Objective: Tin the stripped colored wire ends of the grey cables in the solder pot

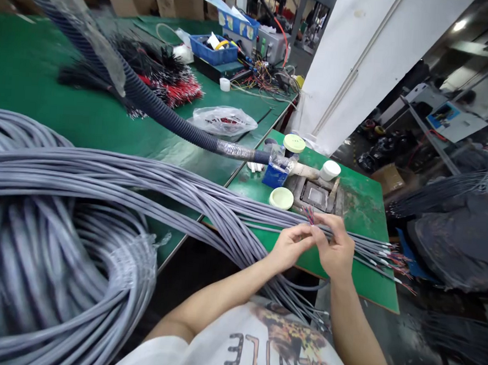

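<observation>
Just two hands [312, 247] on many gray cables [209, 208]

Left forearm [220, 294] and right forearm [350, 321] come up from the bottom, left hand [289, 247] and right hand [335, 248] right together, fingers [326, 225] pinched in, wrists barely bent.

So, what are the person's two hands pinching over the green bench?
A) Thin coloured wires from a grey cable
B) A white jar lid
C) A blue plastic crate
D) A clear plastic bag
A: the left hand and right hand meet on thin coloured wires fanning from a grey cable.
</observation>
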The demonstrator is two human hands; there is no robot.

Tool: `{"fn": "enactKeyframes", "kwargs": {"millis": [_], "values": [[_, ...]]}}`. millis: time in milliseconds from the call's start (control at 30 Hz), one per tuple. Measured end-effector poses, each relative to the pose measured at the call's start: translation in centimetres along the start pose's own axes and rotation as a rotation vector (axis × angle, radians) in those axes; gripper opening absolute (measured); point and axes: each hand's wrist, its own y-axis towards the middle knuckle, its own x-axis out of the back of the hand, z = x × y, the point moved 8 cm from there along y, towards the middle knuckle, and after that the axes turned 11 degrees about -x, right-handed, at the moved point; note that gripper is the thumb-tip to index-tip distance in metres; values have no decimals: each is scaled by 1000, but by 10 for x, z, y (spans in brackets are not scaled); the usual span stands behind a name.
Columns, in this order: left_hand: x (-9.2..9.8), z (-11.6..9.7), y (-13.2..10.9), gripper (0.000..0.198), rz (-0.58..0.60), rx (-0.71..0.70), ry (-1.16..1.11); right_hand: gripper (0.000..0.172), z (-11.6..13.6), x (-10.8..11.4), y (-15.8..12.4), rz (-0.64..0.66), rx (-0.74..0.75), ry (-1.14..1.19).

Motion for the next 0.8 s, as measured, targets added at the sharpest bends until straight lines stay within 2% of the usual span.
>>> {"fn": "enactKeyframes", "kwargs": {"millis": [133, 267, 433, 533, 600, 733, 800], "values": [[-1, -4, -3, 29, 84, -109, 233, 13, 23, 13, 3, -141, 141, -251], [-5, -11, -6, 25, 148, -200, 395, 10, 34, 9, 6, -138, 238, -390], [-12, -25, -7, 23, 200, -329, 506, 7, 33, 7, 8, -110, 216, -343], [-14, -30, -8, 23, 210, -376, 565, 10, 28, 8, 8, -87, 156, -238], [-14, -32, -8, 22, 219, -399, 603, 14, 19, 7, 9, -56, 64, -103], [-16, -35, -7, 15, 259, -431, 635, 18, -9, -2, 15, 44, -210, 350], [-16, -33, -7, 13, 280, -419, 626, 16, -15, 2, 20, 25, -266, 568]]}}
